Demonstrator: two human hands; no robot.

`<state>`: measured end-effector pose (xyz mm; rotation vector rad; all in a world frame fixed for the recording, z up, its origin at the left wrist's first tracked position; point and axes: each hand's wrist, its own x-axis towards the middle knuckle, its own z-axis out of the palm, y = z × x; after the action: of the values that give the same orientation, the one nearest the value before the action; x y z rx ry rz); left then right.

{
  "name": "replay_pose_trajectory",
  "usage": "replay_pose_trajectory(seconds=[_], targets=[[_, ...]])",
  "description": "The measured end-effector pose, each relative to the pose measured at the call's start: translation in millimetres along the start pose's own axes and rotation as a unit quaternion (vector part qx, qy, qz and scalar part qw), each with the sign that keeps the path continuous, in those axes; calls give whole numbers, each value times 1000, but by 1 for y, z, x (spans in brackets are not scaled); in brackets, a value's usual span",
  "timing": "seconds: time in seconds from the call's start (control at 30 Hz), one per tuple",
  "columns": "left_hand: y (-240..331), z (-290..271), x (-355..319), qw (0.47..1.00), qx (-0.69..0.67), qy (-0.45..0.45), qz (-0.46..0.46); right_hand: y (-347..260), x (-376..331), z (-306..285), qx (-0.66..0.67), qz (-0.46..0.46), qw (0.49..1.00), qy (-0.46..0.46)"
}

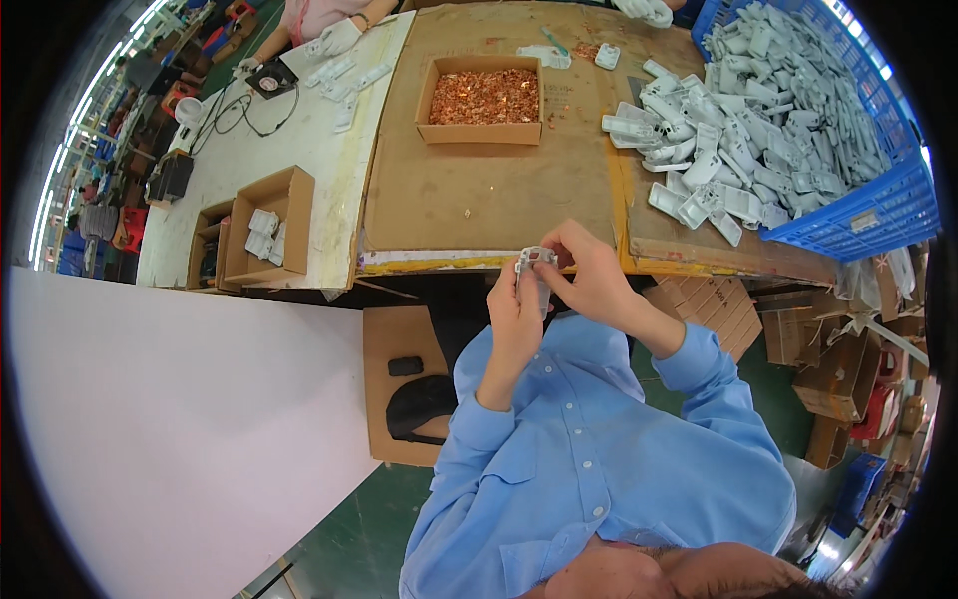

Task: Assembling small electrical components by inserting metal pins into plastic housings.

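Just in front of the table's near edge, a small white plastic housing (539,258) is held up between my two hands. My left hand (514,311) is closed round its lower part. At its upper end the fingers of my right hand (591,275) pinch together, and whether a small part sits between them is too fine to make out. Farther off on the cardboard-covered table stands an open carton (431,128) full of small copper-coloured pieces. To the right, a heap of similar white housings (699,160) spills across the tabletop.
A blue crate (858,210) piled with white housings stands at the right. On the left are a carton (299,225) with white parts, cables (239,110) and a co-worker's gloved hand (337,38). Another gloved hand (649,10) shows at the far edge. A white panel (190,389) fills the lower left.
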<state>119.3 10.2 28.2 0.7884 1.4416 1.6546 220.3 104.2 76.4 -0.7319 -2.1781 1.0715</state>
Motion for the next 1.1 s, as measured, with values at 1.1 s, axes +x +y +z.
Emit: replay_pose_trajectory(seconds=[1.1], targets=[[8,11,0,996,80,-6,43,9,-6,-7,-49,45,998,-19]])
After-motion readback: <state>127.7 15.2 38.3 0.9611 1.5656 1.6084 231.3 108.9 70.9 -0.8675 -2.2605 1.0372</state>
